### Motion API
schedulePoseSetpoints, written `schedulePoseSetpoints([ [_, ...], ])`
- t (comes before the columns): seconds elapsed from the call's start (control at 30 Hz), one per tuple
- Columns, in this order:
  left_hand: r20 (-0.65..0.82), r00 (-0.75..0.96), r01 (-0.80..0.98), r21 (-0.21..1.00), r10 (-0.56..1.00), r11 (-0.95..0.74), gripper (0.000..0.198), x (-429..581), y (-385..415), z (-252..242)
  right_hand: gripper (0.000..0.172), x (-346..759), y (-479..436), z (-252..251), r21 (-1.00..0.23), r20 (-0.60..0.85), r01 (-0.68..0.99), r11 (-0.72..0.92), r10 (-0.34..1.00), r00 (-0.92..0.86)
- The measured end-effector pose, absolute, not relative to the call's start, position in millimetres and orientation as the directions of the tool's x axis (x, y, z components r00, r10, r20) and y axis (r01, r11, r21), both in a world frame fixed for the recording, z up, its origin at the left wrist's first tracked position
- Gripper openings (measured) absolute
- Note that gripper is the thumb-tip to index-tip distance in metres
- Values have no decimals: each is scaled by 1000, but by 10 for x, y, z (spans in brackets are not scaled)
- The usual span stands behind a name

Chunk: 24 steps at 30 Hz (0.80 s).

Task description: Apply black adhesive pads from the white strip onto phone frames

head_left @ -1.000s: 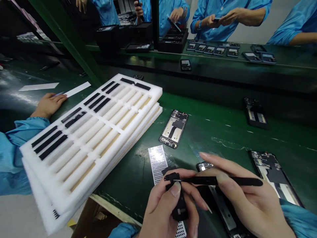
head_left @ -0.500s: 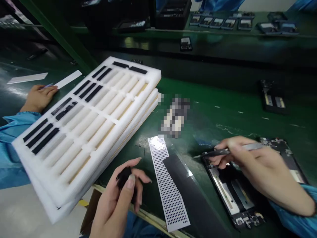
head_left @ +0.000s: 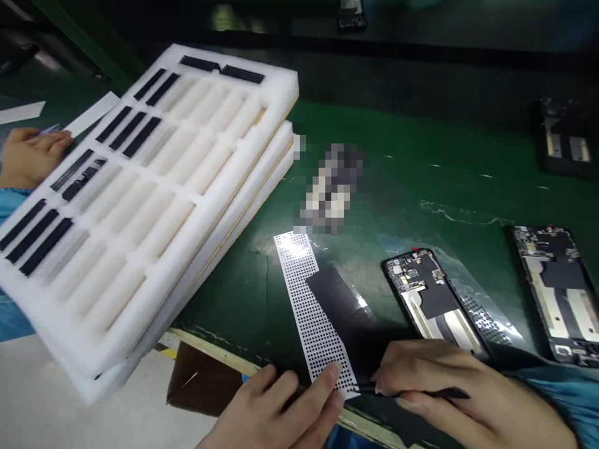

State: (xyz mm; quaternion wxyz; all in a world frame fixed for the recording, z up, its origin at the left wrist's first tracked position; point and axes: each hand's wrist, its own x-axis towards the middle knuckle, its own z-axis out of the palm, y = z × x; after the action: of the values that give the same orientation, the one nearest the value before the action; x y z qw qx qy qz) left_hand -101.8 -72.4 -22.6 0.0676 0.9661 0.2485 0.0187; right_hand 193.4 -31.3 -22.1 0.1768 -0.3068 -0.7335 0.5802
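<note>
The fingertips of my left hand (head_left: 290, 411) close on the lower end of a white strip sheet (head_left: 302, 305) covered with rows of small black dots. My right hand (head_left: 449, 386) grips dark tweezers (head_left: 374, 388), whose tips touch the sheet beside my left fingertips. A wide black strip (head_left: 344, 305) lies along the sheet and partly over it. Just beyond my right hand, an opened phone (head_left: 425, 287) shows its circuit board, a black film and metal plates. The hand covers its lower end.
White foam trays (head_left: 187, 193) with black strips in some slots are stacked at left. Another opened phone (head_left: 556, 280) lies at right, a dark phone frame (head_left: 566, 140) behind it. A co-worker's hand (head_left: 35, 156) rests beyond the trays. A cardboard box (head_left: 196, 377) stands below the table edge.
My right hand and tweezers have moved from the phone to the dotted sheet. My left hand has moved right onto that sheet; the crumpled black piece it held no longer shows. My view has tilted down.
</note>
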Motion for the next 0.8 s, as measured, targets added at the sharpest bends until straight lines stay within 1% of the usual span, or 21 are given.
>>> schedulePoseSetpoints([
  [0.1, 61, 873, 476, 120, 485, -871, 39, -1011, -765, -321, 23, 1935, -348, -251, -968, -84, 217, 128, 649, -756],
  [0.3, -61, 901, 434, 156, 430, -887, 43, -1038, -739, -258, 24, 1917, -367, -269, -970, -83, 209, 126, 635, -768],
  [0.5, -61, 896, 443, 170, 439, -880, 44, -1039, -745, -243, 25, 1914, -376, -285, -972, -30, 173, 157, 650, -759],
  [0.63, -71, 902, 431, 183, 425, -884, 43, -1031, -729, -233, 25, 1907, -370, -278, -970, -50, 189, 151, 639, -768],
  [0.73, -73, 897, 441, 202, 435, -875, 44, -1026, -727, -235, 25, 1886, -367, -218, -959, -25, 204, 197, 657, -753],
  [0.8, -49, 892, 450, 201, 450, -870, 43, -1023, -735, -243, 26, 1862, -376, -166, -943, -4, 230, 242, 680, -733],
])
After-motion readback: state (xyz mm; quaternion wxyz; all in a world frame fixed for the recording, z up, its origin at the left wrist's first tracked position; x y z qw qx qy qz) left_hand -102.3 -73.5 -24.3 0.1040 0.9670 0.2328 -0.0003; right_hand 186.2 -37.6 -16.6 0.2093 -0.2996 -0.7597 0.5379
